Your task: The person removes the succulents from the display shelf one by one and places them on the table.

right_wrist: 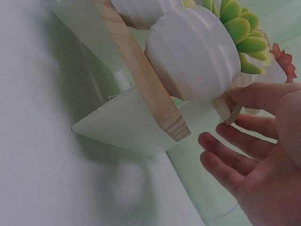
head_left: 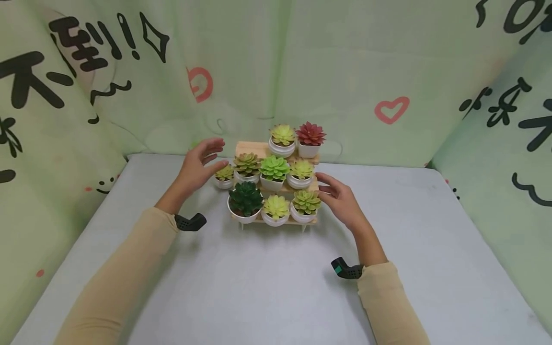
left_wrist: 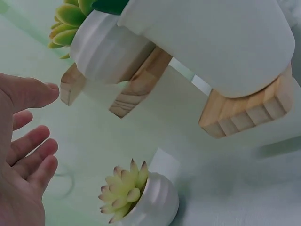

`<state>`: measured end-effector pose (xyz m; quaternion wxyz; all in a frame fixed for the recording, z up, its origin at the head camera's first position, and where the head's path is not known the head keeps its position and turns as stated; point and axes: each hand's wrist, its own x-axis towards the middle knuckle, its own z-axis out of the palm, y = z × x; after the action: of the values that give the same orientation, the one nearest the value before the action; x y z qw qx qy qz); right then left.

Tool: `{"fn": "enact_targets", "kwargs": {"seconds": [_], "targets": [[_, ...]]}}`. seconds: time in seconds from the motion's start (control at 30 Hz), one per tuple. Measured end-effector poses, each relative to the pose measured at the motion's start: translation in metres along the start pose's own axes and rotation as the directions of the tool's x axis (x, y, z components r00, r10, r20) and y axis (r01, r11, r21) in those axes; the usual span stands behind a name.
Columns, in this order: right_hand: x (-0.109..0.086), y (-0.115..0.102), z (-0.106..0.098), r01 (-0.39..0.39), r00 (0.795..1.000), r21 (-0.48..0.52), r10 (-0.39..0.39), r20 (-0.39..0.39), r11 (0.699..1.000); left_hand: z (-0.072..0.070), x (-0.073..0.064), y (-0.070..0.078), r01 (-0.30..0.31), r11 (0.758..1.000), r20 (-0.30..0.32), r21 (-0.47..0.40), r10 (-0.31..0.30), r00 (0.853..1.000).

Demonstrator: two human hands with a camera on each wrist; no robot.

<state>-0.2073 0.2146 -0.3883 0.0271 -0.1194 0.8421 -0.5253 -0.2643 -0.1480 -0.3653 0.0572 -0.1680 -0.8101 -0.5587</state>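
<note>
A three-tier wooden plant stand (head_left: 247, 147) holds several potted artificial succulents. At its right side, my right hand (head_left: 342, 203) pinches the end of the middle board (right_wrist: 227, 109), the thumb over it and fingertips at its far side. My left hand (head_left: 195, 166) is in the air by the stand's left side, fingers spread loosely, holding nothing. Below that hand, in the left wrist view, a small yellow-green succulent in a white pot (left_wrist: 157, 200) stands apart from the stand. The dark green succulent (head_left: 246, 198) occupies the bottom tier's left end.
On the top tier, a yellow-green succulent (head_left: 282, 135) and a red succulent (head_left: 311, 133) sit toward the right, beside bare board on the left. The white table (head_left: 258, 287) extends around the stand. A pale green printed curtain (head_left: 336, 72) hangs close behind.
</note>
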Motion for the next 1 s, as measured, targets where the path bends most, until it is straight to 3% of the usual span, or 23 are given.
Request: {"fn": "enact_targets", "kwargs": {"seconds": [0.23, 0.5, 1.0], "targets": [[-0.001, 0.001, -0.003, 0.006, 1.000, -0.016, -0.006, -0.010, 1.000, 0.005, 0.005, 0.005, -0.067, 0.994, 0.009, -0.091, 0.068, 0.998], [-0.001, 0.001, 0.000, -0.002, 1.000, 0.010, 0.002, 0.000, 1.000, 0.006, 0.006, 0.012, -0.075, 0.988, 0.026, -0.136, 0.079, 0.997], [-0.001, 0.003, 0.001, -0.004, 1.000, 0.008, 0.004, -0.001, 1.000, 0.011, 0.010, 0.030, -0.068, 0.992, 0.024, -0.105, 0.071, 0.997]]}}
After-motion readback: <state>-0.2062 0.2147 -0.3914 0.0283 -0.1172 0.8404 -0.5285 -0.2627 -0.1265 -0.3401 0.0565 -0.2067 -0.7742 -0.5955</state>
